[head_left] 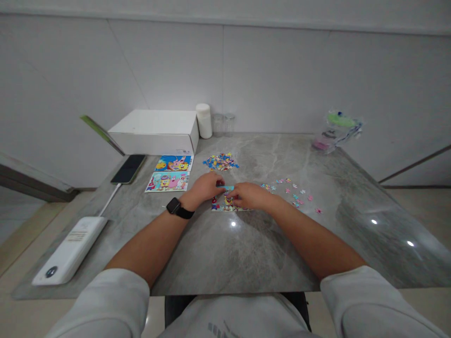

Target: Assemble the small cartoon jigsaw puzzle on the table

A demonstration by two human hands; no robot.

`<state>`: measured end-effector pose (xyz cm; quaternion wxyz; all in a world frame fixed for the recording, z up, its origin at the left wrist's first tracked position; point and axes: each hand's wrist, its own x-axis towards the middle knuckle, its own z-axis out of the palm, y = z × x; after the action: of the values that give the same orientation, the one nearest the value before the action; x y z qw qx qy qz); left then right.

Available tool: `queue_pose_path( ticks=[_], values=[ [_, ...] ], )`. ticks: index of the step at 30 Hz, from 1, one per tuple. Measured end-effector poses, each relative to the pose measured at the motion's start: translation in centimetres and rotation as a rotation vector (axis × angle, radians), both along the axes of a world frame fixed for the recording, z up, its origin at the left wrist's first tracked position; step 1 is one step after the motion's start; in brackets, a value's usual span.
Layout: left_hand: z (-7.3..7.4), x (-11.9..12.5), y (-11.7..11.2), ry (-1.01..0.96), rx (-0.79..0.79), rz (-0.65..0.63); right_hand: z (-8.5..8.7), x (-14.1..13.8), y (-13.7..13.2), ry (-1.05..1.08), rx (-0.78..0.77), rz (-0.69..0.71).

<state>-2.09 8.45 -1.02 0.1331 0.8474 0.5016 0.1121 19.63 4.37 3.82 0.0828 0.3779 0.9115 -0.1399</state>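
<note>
A partly assembled cartoon jigsaw puzzle (219, 207) lies flat on the grey table in front of me. My left hand (207, 188), with a black watch on its wrist, is at the puzzle's upper left, its fingers closed on a light blue puzzle piece at the top edge. From the right, my right hand (248, 194) reaches over the puzzle with thumb and fingers bent together at the same blue strip. It covers much of the puzzle's right part. Just beyond my hands sits a pile of loose puzzle pieces (221, 162). More single pieces (296, 197) lie scattered to the right.
Two cartoon picture cards (168, 182) lie at left, before a white box (155, 131). A phone (128, 169) is cabled to a white power bank (70, 251). A white bottle (204, 121) and two glass jars (223, 124) stand behind; a plastic bag (336, 132) lies back right.
</note>
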Motion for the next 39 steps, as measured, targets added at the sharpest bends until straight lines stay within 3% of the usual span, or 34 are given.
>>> queue_pose_path(
  ticks=[20,39],
  values=[
    [-0.6,0.2,0.0,-0.021,-0.024,-0.022,-0.4,-0.2,-0.7,-0.048,0.092,-0.027],
    [0.6,0.7,-0.9,0.118,0.029,0.007,-1.3,-0.1,0.5,0.046,0.019,-0.044]
  ],
)
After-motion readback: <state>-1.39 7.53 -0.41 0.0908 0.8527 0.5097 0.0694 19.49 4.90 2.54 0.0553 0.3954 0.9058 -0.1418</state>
